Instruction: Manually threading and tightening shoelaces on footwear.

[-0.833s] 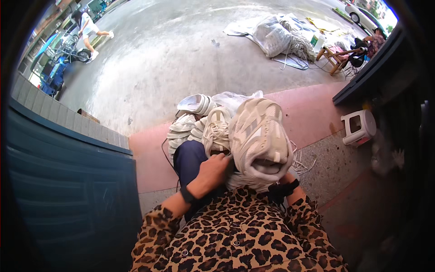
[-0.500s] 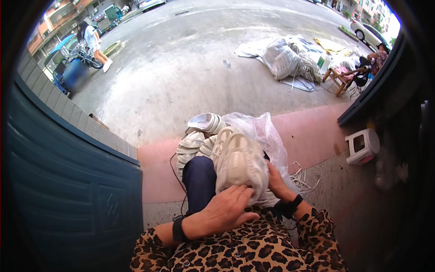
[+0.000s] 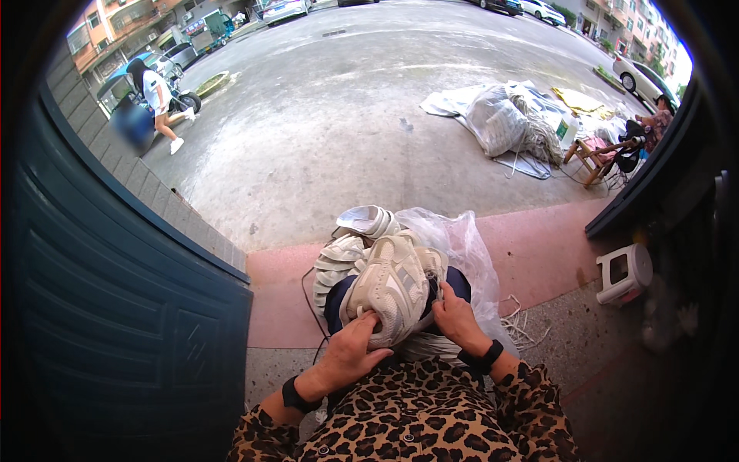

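Note:
Across my lap lies a beige and grey sneaker upper [image 3: 394,289], its mesh toe end toward me. My left hand [image 3: 354,348] is closed on the near left edge of the upper, fingertips curled over it. At the upper's right side, my right hand [image 3: 459,317] pinches the edge near a dark opening. Behind the held piece, a stack of nested pale uppers [image 3: 337,260] rests by my left knee, with a whitish upper [image 3: 368,221] on top. A clear plastic bag [image 3: 464,242] spreads out beyond my right knee.
White laces [image 3: 527,329] lie on the floor at right, near a white plastic stool [image 3: 625,275]. A dark blue door [image 3: 146,308] stands at left. Outside are a filled clear bag [image 3: 493,119], a wooden chair [image 3: 593,160], a seated person [image 3: 659,123] and a walking person [image 3: 158,100].
The upper has turned from lying lengthwise to showing its striped side. My left hand has moved left along its near edge; my right hand shows more fully at its right side. The person outside has stepped forward.

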### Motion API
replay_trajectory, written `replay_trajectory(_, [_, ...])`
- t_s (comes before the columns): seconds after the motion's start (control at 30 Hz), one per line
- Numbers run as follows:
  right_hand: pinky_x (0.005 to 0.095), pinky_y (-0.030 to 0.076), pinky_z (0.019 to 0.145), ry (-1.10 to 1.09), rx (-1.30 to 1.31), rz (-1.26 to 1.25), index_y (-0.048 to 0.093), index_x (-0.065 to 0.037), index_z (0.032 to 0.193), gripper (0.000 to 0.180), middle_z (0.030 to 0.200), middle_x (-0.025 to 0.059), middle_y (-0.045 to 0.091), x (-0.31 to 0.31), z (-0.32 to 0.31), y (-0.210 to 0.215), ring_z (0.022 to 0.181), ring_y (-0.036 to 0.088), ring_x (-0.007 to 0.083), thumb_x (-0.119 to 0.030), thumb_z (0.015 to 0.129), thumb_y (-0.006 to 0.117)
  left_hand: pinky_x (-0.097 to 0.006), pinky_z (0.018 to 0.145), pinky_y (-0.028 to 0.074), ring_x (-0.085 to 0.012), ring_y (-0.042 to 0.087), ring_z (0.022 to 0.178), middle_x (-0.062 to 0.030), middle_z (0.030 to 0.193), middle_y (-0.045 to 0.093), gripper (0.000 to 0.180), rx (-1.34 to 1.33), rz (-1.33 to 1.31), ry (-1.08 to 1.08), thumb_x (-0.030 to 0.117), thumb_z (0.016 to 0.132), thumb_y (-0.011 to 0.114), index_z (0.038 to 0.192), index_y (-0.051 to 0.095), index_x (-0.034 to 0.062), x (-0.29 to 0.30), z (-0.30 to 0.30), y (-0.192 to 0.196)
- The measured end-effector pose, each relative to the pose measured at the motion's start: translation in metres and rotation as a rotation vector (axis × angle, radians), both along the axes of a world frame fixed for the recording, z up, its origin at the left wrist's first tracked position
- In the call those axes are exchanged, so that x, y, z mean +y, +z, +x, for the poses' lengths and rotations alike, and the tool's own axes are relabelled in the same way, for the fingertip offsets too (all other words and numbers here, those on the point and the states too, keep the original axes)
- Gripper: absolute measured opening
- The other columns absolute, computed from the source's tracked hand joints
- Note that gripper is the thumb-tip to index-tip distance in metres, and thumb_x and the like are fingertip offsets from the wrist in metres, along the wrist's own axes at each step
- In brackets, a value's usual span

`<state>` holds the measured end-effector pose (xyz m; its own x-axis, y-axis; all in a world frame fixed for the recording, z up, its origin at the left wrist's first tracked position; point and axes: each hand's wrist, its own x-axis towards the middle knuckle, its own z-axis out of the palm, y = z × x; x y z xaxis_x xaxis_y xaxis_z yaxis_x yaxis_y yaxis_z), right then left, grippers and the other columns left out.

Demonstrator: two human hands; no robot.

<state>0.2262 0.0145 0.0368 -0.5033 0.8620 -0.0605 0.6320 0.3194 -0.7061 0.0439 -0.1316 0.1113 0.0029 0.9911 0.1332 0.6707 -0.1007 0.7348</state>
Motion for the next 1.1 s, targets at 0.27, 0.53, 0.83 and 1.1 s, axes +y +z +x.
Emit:
replay_trajectory(0.27, [0.0431,0.045,0.064,-0.063,0.111,-0.010,0.045,0.006,0.117,0.055,0.071,0.0209,0.059,0.007,-0.024,0.017,0.067,0.059,0.0360,-0.036,0.083,0.053,-0.034,0.075,0.048,-0.0310,0.062,0.086,-0.0188,0.092,0.062,0.062,-0.132,-0.043,0.205,0.022,0.067,0.078,0.113,0.047,-0.0056,-0.005,-0.032,-0.018])
replay_trajectory(0.53, [0.0252,0.043,0.068,-0.122,0.416,-0.467,0.049,0.001,0.116,0.056,0.084,0.0074,0.057,0.032,-0.028,-0.019,0.077,0.052,0.0129,-0.038,0.079,0.064,-0.028,0.072,0.050,-0.0165,0.061,0.085,-0.0095,0.101,0.062,0.059,-0.601,-0.331,0.157,0.016,0.069,0.075,0.117,0.048,-0.0045,-0.005,-0.068,-0.038])
replay_trajectory(0.83, [0.0282,0.049,0.080,0.169,0.997,-0.970,0.012,-0.003,0.139,0.075,0.113,0.0157,0.054,0.032,-0.056,0.059,0.095,0.058,0.0197,-0.016,0.084,0.062,-0.034,0.090,0.045,-0.0220,0.056,0.104,-0.0130,0.114,0.055,0.058,-1.374,-0.164,0.282,0.003,0.073,0.065,0.125,0.040,-0.0029,-0.024,-0.087,-0.040])
replay_trajectory(1.1, [0.0273,0.048,0.082,-0.063,1.170,-0.733,0.017,0.007,0.135,0.064,0.112,0.0141,0.055,0.063,-0.030,0.078,0.096,0.058,0.0182,-0.011,0.088,0.056,-0.036,0.096,0.041,-0.0237,0.053,0.108,-0.0139,0.117,0.054,0.060,-1.507,0.015,0.309,0.010,0.072,0.065,0.126,0.039,-0.0031,-0.049,-0.092,-0.063])
